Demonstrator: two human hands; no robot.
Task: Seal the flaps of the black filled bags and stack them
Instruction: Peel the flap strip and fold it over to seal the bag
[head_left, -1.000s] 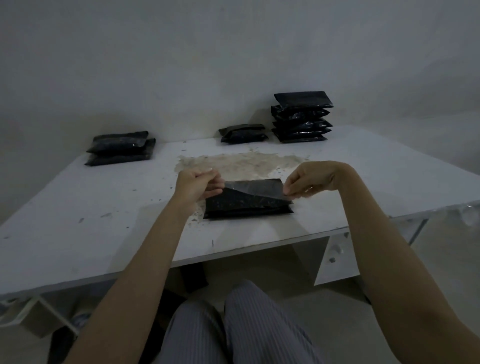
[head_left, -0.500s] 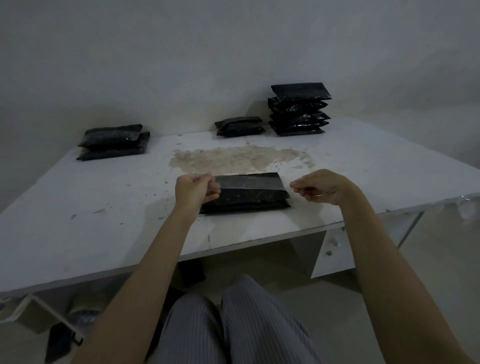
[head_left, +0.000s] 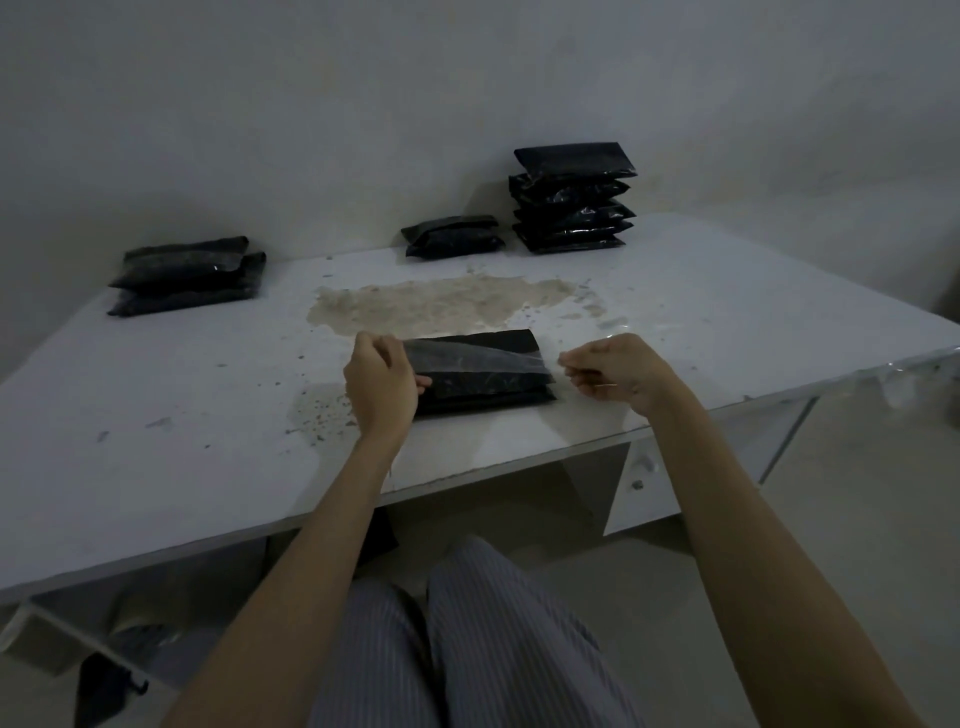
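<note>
Flap (head_left: 470, 358) lifted again | left hand (head_left: 382, 382) holds bag (head_left: 483, 384) | right hand (head_left: 610, 371) clear

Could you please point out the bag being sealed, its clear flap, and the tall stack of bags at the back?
bag being sealed (head_left: 488, 387), head view, on its black front face.
clear flap (head_left: 467, 358), head view, mid-flap.
tall stack of bags (head_left: 571, 197), head view, on the stack's front side.

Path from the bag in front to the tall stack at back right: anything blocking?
Nothing visible. Between the bag under the left hand and the tall stack lies only bare table with a flat stain. The small pile sits left of that line.
</note>
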